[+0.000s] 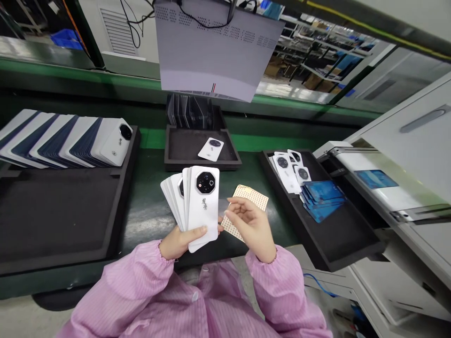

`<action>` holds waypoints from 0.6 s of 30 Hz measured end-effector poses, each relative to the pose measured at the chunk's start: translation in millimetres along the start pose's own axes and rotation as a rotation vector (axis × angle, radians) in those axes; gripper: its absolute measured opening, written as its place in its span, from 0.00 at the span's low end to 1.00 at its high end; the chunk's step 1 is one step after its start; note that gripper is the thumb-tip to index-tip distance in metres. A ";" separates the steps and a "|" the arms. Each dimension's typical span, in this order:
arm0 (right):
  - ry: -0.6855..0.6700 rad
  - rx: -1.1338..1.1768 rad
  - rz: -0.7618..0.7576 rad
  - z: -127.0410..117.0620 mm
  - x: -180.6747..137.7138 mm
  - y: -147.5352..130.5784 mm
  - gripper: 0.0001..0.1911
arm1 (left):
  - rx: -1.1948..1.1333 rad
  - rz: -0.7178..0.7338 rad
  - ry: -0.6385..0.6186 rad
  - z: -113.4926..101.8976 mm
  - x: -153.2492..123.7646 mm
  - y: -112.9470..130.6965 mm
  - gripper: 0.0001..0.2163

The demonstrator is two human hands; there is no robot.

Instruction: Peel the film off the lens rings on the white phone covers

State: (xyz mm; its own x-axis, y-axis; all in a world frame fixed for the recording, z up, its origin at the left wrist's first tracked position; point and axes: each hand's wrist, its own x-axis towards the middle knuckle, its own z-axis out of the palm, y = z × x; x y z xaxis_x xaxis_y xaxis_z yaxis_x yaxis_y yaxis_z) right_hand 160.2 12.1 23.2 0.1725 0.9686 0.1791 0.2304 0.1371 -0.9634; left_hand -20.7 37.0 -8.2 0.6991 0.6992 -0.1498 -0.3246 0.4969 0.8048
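Observation:
My left hand (178, 241) grips a fanned stack of white phone back covers (202, 218), its thumb across the front one. That cover faces me, with a black octagonal camera area at the top and dark lettering below. Close to its right edge is my right hand (255, 230), thumb and index finger drawn together. Anything between those fingertips is too small to make out. Partly hidden under this hand, a cream sheet of small reddish dots (260, 199) lies on the dark green bench (148, 202).
Rows of white covers (112, 143) lean along the back of a black tray (63, 216) at left. A middle tray (183, 145) holds one white cover and upright dark sheets. The right tray (348, 244) carries white covers and blue-filmed pieces (322, 197), beside a machine (380, 173).

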 end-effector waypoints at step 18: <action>0.008 -0.519 -0.828 -23.3 -11.4 27.4 0.18 | -0.172 -0.029 -0.100 -0.6 -0.9 12.9 0.26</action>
State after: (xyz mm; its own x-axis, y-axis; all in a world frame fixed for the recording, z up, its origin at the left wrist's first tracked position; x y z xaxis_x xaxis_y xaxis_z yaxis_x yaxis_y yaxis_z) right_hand 186.9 -0.1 -0.6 -0.2276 0.6053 0.7627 0.6745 0.6630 -0.3248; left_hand -25.8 43.1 1.9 0.7665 0.6332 -0.1071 -0.4013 0.6024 0.6899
